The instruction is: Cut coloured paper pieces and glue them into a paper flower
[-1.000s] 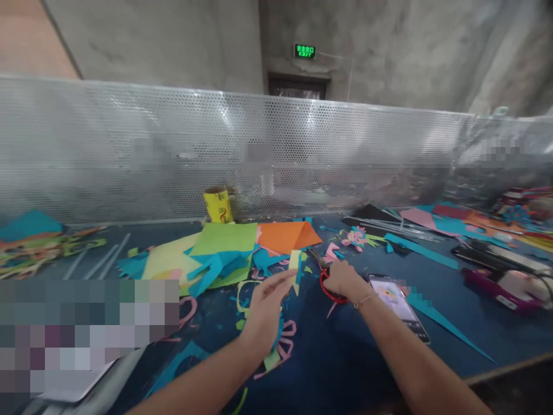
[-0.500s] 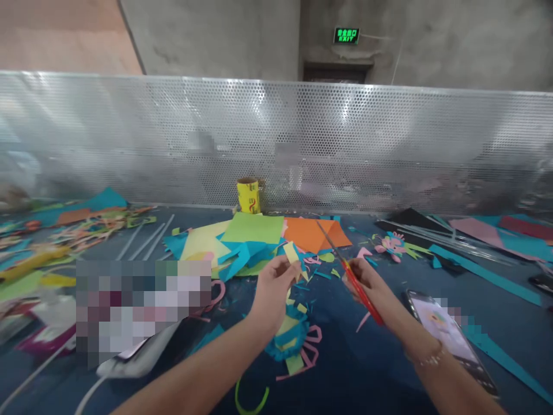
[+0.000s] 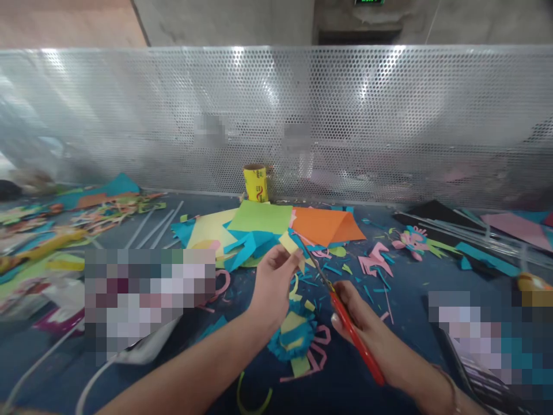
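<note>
My left hand pinches a small pale yellow paper strip above the blue table. My right hand grips red-handled scissors, their blades pointing up-left and meeting the strip's right edge. Below the hands lies a layered paper piece of blue, yellow and pink cut-outs. Green, orange and light yellow paper sheets lie just beyond.
A yellow tape roll stands against the perforated metal screen. Paper scraps cover the table's left side; a pink paper flower and clear rods lie right. A white cable runs near left.
My right hand lifted the scissors off the table and brought them to the strip; my left hand took up the yellow strip. The view turned left and down.
</note>
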Motion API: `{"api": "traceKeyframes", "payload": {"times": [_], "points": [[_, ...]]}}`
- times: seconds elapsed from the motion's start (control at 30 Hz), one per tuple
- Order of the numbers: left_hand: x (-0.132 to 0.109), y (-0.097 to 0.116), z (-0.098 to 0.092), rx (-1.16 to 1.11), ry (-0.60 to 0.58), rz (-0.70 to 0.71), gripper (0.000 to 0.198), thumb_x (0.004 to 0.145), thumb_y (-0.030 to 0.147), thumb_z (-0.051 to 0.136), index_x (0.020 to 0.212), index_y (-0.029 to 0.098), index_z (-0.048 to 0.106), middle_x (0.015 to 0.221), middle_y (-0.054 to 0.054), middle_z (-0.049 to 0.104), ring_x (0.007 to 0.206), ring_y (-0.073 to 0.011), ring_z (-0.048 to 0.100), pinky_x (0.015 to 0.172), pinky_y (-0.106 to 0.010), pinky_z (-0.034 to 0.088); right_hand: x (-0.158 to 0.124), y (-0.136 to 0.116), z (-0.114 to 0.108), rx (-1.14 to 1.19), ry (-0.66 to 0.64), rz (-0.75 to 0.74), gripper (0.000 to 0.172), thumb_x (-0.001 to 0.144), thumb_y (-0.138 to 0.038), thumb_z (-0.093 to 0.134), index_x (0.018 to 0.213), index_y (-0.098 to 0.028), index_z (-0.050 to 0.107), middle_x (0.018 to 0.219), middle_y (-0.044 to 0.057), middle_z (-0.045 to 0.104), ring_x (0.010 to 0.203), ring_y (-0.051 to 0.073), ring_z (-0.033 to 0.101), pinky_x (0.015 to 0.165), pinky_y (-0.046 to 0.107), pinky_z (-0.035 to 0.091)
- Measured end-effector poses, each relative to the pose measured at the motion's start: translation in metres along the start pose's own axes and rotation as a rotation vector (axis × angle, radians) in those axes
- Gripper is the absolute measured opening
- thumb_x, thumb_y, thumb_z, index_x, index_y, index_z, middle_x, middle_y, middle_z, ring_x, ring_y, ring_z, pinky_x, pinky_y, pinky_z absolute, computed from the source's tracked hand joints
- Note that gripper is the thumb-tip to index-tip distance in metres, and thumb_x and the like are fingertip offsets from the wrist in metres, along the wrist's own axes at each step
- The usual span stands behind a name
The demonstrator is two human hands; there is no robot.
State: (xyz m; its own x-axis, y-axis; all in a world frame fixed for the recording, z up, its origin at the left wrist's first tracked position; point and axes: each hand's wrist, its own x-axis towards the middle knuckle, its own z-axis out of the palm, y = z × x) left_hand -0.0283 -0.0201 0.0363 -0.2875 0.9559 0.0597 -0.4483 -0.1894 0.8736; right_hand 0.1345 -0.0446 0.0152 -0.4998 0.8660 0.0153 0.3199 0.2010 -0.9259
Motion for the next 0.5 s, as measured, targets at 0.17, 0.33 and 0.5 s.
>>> {"api": "traceKeyframes", "payload": {"times": [0.17,0.33,0.5], "points": [[-0.003,0.0,0.003,0.025,0.031,-0.051,0.019,0.061,0.024,0.069,0.063,0.015,0.053,0.059,0.004,0.05,0.051,-0.0044,0.043,0.049,-0.018,0.032,-0.001,-0.007,-0.001,-0.016,-0.024,-0.012,0.023,0.081,-0.038,0.045,0.096,-0.022,0.041,0.085,0.001,0.048,0.077,0.012,0.045,0.071,0.021,0.043],[-0.004,0.002,0.004,0.04,0.026,-0.064,0.017,0.061,0.023,0.069,0.066,0.014,0.055,0.059,0.004,0.051,0.051,-0.0042,0.042,0.048,-0.017,0.032,-0.002,-0.012,-0.002,0.002,-0.044,0.02,0.019,0.083,-0.039,0.04,0.091,-0.022,0.041,0.082,-0.001,0.045,0.076,0.01,0.042,0.069,0.02,0.04],[-0.003,0.001,0.002,0.049,0.025,-0.052,0.015,0.063,0.022,0.068,0.068,0.015,0.056,0.063,0.003,0.052,0.053,-0.0036,0.043,0.049,-0.017,0.033,-0.004,-0.012,0.0,0.085,-0.058,0.067,0.022,0.084,-0.042,0.039,0.09,-0.022,0.042,0.074,-0.002,0.042,0.062,0.007,0.038,0.053,0.017,0.036]]}}
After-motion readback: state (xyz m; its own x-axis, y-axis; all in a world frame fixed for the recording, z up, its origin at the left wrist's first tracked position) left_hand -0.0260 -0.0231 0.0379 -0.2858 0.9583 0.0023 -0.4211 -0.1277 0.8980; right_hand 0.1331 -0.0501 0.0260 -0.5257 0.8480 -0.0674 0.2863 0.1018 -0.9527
